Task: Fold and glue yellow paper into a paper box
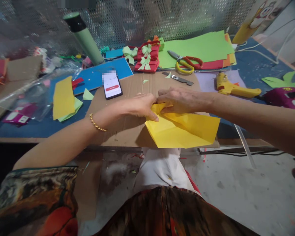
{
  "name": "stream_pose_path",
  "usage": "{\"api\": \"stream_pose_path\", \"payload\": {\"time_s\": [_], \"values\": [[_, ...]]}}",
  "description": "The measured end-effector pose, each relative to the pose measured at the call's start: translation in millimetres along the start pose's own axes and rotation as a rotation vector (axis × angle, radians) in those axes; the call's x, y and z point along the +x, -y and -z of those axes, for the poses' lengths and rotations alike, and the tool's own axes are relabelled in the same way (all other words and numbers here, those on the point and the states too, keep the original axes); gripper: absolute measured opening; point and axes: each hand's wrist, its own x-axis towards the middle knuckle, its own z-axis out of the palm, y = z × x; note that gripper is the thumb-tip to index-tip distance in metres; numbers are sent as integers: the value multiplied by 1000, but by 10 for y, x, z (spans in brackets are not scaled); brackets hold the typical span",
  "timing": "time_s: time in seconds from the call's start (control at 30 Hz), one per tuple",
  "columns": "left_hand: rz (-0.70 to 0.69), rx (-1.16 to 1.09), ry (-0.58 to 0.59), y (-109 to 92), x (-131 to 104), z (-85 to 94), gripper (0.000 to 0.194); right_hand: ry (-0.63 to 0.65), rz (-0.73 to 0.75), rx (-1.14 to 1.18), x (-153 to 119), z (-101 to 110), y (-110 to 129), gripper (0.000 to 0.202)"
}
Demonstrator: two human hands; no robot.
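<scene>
A sheet of yellow paper [184, 129], creased and partly folded, lies over the cardboard [123, 127] near the table's front edge. My left hand [144, 105] pinches its upper left part, the thumb pressed on top. Close beside it, my right hand [178, 99] is closed on the paper's upper edge, with its fingertips partly hidden. The two hands nearly touch. Just beyond them lie a utility knife [182, 79] and small light-green paper scraps [145, 81]. A phone [112, 87] with a lit screen rests to the left of my left hand.
Scissors [185, 64] lie on stacked green paper [199, 49] at the back. A yellow glue gun [236, 87] is on the right. Red folded paper with green bows [147, 59] sits behind the cardboard. A green bottle [85, 41] stands back left, near yellow strips [64, 98].
</scene>
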Motion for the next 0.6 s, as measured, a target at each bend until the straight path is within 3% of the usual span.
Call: {"api": "stream_pose_path", "payload": {"time_s": [0.33,0.6], "values": [[-58,-43,-7,95,57,-28,56,-16,103,18,32,-12,-11,13],[-26,-10,-24,-6,-13,-13,45,-4,52,-28,64,13,39,10]]}}
